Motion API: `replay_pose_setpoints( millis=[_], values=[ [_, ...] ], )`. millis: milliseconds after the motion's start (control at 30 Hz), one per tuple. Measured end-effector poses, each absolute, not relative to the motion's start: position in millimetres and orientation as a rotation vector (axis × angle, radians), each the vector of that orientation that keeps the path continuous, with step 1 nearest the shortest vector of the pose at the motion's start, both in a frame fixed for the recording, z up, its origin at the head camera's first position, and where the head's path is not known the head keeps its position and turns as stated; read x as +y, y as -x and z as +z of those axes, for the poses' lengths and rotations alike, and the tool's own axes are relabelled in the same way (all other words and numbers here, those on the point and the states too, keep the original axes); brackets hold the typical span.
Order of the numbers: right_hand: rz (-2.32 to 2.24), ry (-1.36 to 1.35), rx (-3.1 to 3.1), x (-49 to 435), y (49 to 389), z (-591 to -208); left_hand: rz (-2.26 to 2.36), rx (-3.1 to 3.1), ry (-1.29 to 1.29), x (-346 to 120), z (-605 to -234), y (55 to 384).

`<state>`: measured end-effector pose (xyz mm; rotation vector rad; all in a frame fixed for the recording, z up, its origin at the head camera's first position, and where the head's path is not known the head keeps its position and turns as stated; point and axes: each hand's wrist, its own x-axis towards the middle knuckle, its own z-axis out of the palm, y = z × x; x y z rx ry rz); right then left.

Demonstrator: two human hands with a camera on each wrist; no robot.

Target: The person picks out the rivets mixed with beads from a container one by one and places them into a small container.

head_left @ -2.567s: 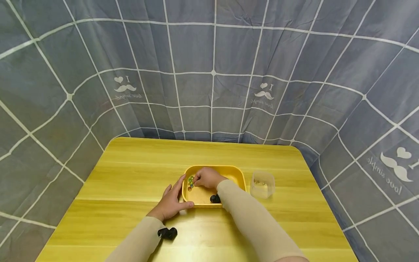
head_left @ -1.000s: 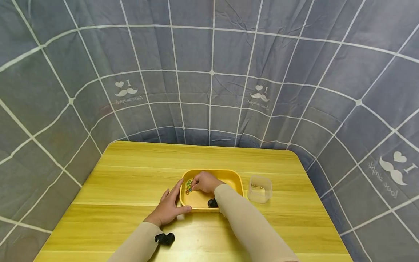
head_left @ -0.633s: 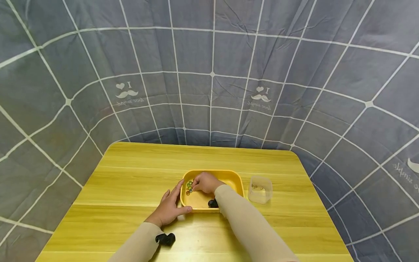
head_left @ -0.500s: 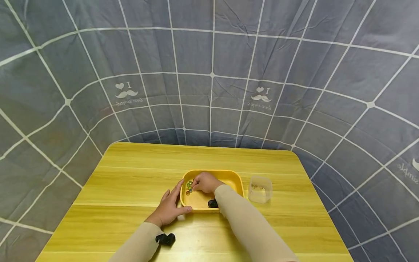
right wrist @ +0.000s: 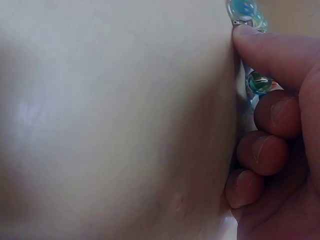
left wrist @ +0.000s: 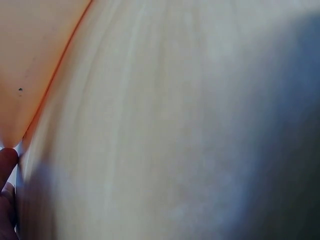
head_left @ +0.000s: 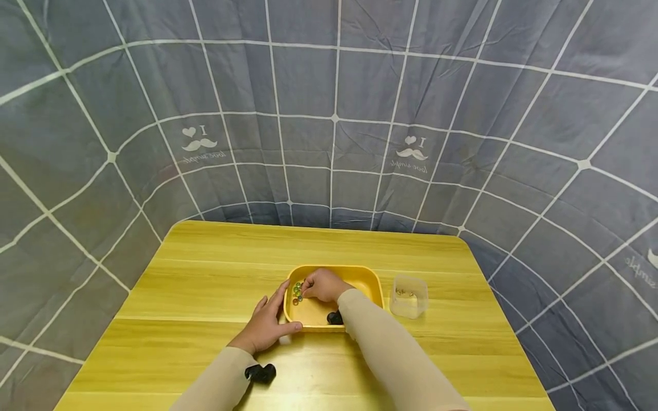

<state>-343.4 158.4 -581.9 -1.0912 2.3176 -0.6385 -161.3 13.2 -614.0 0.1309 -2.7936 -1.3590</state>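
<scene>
beige right sleeve (head_left: 401,348), crossing near rim of yellow tray (head_left: 312,313).
left hand (head_left: 264,327): fingers straight, against tray's left end.
glass marbles (head_left: 297,293): inside tray, clustered at left.
right hand (head_left: 325,285): fingers curled beside marbles; cannot tell if one pinched.
clear squarish tub (head_left: 408,308): right of tray.
wood-grain table (head_left: 216,279), round-cornered.
grey curtain (head_left: 303,71), white grid, behind.

The counter (head_left: 221,285) is yellow wood-grain, banded lengthwise and rounded at its far corners. A yellow rectangular tray (head_left: 311,313) with rounded corners stands on it; just right of that stands a clear, squarish plastic container (head_left: 408,311).
</scene>
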Motion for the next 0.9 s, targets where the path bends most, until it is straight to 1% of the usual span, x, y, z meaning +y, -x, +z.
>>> replay_pose_setpoints(
  millis=[367,900],
  values=[
    [-0.618,1.15,2.33,156.0,341.8,-587.4,-1.371,-2.794,-0.098,9.1,-614.9,158.5],
    [-0.676,1.142,2.306,159.2,346.1,-589.0,-1.374,-2.804,-0.131,9.9,-615.7,159.3]
  ],
)
